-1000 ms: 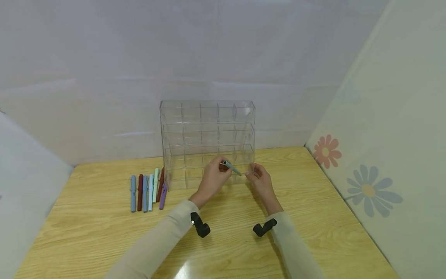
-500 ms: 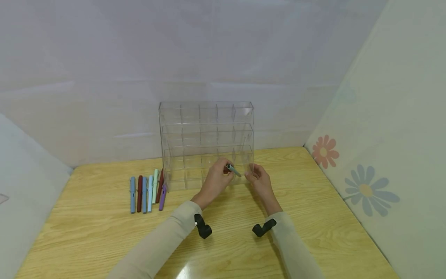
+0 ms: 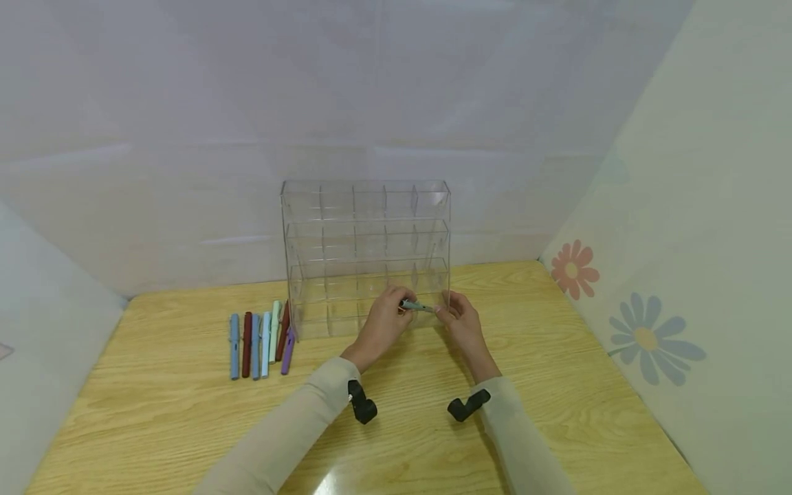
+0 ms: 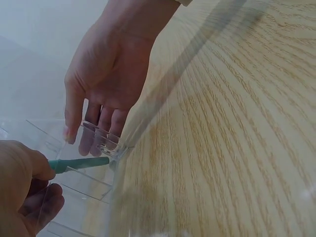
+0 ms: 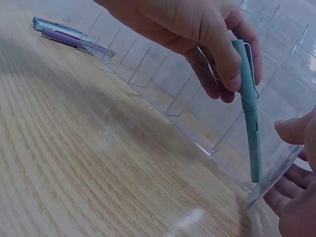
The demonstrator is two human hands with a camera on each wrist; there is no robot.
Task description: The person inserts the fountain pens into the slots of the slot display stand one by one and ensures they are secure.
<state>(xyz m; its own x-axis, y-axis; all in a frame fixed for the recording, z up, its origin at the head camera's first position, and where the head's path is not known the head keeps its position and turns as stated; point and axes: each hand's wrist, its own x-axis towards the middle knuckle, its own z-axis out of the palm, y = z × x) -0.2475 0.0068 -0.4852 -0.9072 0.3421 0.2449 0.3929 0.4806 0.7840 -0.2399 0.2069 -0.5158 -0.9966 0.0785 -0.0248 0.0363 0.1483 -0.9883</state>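
My left hand (image 3: 380, 323) pinches a teal-green capped pen (image 5: 251, 118) near its clipped end. In the right wrist view the pen slants down, its far end close to the lower right corner of a clear acrylic rack (image 3: 368, 240). Its tip appears to be within the rightmost bottom compartment, seen through the clear plastic. My right hand (image 3: 465, 326) holds the rack's right side low down, thumb on the inner side and fingers (image 4: 106, 126) outside the wall. Stepped tiers with dividers make up the rack.
Left of the rack several capped pens lie side by side on the wooden table (image 3: 155, 412): blue (image 3: 234, 346), dark red (image 3: 247, 344), light blue, light green and purple (image 3: 288, 350). White sheeting stands behind; a flower-printed panel (image 3: 650, 172) rises on the right.
My left hand has moved slightly right with the pen, whose lower end has swung toward the right thumb. My right hand stays at the rack's side.
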